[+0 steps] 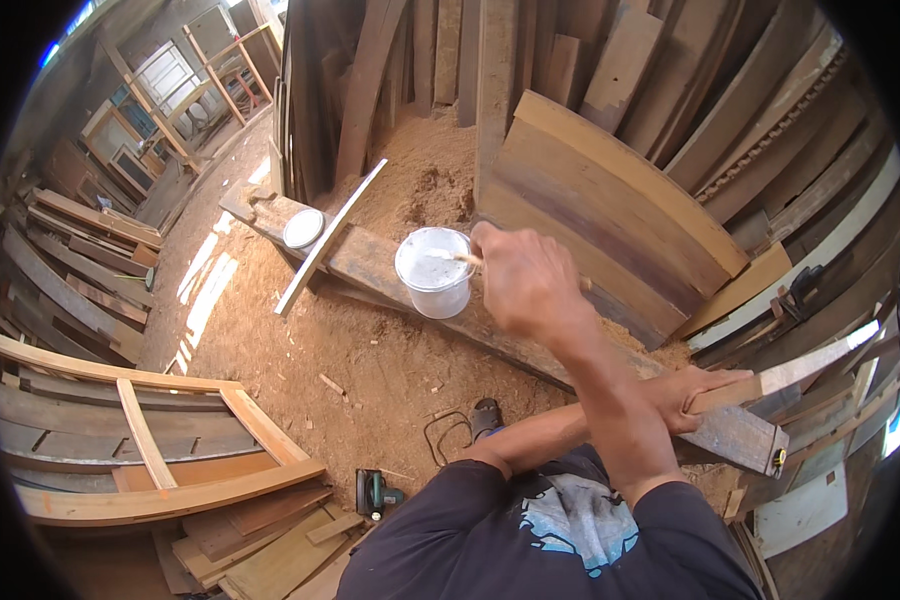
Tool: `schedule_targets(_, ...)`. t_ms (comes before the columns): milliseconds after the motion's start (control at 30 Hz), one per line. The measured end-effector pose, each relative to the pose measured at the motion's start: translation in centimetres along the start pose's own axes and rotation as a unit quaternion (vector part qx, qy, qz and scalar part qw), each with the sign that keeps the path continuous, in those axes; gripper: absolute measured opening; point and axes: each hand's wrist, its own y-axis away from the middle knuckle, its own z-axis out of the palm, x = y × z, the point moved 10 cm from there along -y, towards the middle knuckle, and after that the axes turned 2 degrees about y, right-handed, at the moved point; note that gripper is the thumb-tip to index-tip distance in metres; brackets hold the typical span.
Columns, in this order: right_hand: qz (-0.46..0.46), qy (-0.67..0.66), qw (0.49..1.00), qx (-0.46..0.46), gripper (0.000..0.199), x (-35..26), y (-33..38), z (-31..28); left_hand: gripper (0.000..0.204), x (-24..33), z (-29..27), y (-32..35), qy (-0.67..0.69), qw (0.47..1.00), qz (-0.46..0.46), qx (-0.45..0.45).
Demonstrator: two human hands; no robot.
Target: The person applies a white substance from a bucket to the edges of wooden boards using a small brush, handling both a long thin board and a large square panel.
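My right hand (530, 280) is closed around the pale handle of a brush (468, 259), whose head is over the mouth of a translucent plastic bucket (438, 302) with white residue inside. The bucket stands on a long, worn timber beam (370, 262). Crossing beneath my right forearm, my left arm reaches to the right. There my left hand (705, 392) grips a narrow wooden strip (735, 392), which is white toward its far end and lies over the beam's right end. My left fingers are partly hidden.
A round white-topped container (303, 229) stands on the beam beside a white strip (332, 237) laid across it. Boards (610, 205) lean behind. A wooden frame (145, 430) lies on lumber at lower left. A green power tool (374, 494) rests on the sawdust-covered floor (300, 400).
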Motion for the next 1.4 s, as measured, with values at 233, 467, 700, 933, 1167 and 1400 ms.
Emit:
schedule_targets(233, 0.059, 0.125, 0.976, -0.167, 0.023, 7.2, -11.7, 12.7, 0.087, -3.1, -1.6, 2.9, 0.105, 0.982, -0.150, -0.043)
schedule_targets(467, 0.049, 0.138, 0.964, -0.221, 0.024, 9.2, -16.4, 25.8, 0.087, -1.3, -4.6, 3.2, 0.192, 0.967, -0.165, -0.032)
schedule_targets(700, 0.101, 0.040, 0.971, -0.214, 0.027, 11.5, -19.7, 33.0, 0.086, -0.8, -6.9, 3.1, 0.287, 0.943, -0.163, -0.027)
schedule_targets(933, 0.114, 0.047, 0.959, -0.254, 0.025, 12.4, -21.7, 36.0, 0.086, 0.2, -8.4, 3.1, 0.344, 0.927, -0.148, -0.024)
schedule_targets(1167, 0.133, 0.025, 0.955, -0.264, 0.024, 12.5, -22.8, 38.8, 0.085, 0.8, -9.0, 2.9, 0.371, 0.917, -0.147, -0.017)
schedule_targets(1400, 0.149, -0.024, 0.959, -0.239, 0.027, 13.2, -23.1, 38.2, 0.084, 1.5, -8.2, 2.2, 0.385, 0.909, -0.156, -0.014)
